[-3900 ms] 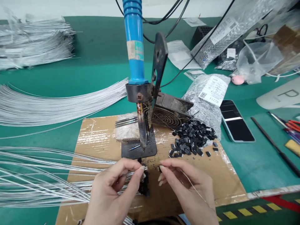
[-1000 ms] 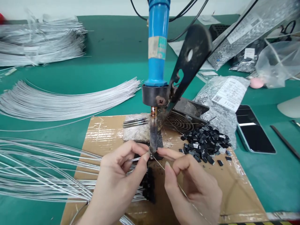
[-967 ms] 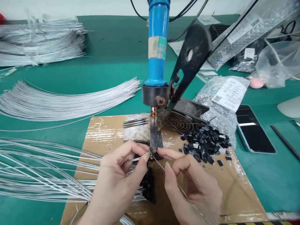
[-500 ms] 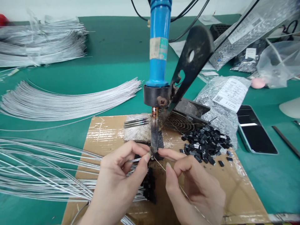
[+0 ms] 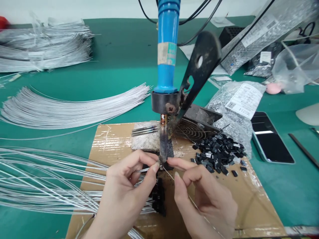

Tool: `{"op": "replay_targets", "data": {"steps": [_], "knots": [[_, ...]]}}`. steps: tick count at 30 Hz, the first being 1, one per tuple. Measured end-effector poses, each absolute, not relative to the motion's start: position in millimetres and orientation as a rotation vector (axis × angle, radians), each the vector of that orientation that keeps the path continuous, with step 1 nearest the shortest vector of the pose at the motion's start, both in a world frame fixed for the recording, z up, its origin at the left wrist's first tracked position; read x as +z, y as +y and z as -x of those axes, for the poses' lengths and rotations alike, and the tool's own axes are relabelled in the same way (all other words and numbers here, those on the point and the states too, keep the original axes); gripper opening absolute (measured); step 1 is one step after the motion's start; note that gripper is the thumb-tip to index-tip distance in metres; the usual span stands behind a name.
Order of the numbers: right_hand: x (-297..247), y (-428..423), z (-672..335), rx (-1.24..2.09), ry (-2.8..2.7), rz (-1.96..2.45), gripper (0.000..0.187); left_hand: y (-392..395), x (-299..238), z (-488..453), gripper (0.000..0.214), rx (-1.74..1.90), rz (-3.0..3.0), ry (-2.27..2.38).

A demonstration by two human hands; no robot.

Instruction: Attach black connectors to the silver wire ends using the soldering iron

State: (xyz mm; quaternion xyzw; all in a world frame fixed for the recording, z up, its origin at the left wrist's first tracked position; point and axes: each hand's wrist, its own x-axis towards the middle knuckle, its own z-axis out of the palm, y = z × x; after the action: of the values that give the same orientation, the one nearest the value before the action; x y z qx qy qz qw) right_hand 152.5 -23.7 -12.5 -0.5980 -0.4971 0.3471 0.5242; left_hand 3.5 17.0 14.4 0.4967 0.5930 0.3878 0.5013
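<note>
My left hand (image 5: 127,196) pinches the end of a thin silver wire (image 5: 143,169) between thumb and forefinger. My right hand (image 5: 203,196) pinches a thin solder strand (image 5: 196,207) and a small dark part at its fingertips. Both sets of fingertips meet directly under the tip of the blue-handled soldering iron (image 5: 167,46), which stands upright in a dark metal stand (image 5: 199,66). A cluster of black parts (image 5: 158,199) on wire ends lies between my hands on the brown cardboard (image 5: 112,146).
A pile of small black parts (image 5: 219,152) lies right of the iron, with a dark fan grille (image 5: 193,129) behind it. Silver wire bundles (image 5: 62,109) spread on the green mat at left. A phone (image 5: 271,139) and plastic bags (image 5: 239,99) lie at right.
Compared with 3.9 s ago, both hands have moved up to the iron's tip. Over the last second they have stayed almost still there.
</note>
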Motion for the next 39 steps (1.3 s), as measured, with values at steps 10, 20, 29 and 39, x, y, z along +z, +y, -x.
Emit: {"op": "replay_targets", "data": {"steps": [10, 20, 29, 39], "knots": [[-11.2, -22.6, -155.1, 0.803, -1.25, 1.429, 0.023, 15.1, 10.3, -2.7, 0.011, 0.897, -1.183, 1.448], [-12.2, -21.8, -153.5, 0.726, -1.271, 1.414, 0.022, 14.9, 12.6, -2.9, 0.012, 0.938, -1.231, 1.438], [-11.9, -23.1, -151.4, 0.743, -1.237, 1.436, 0.021, 14.1, 14.2, -7.4, 0.012, 0.946, -1.161, 1.464], [-12.7, -22.6, -152.4, 0.703, -1.267, 1.427, 0.021, 11.5, 6.9, 1.1, 0.012, 0.918, -1.278, 1.423]]}}
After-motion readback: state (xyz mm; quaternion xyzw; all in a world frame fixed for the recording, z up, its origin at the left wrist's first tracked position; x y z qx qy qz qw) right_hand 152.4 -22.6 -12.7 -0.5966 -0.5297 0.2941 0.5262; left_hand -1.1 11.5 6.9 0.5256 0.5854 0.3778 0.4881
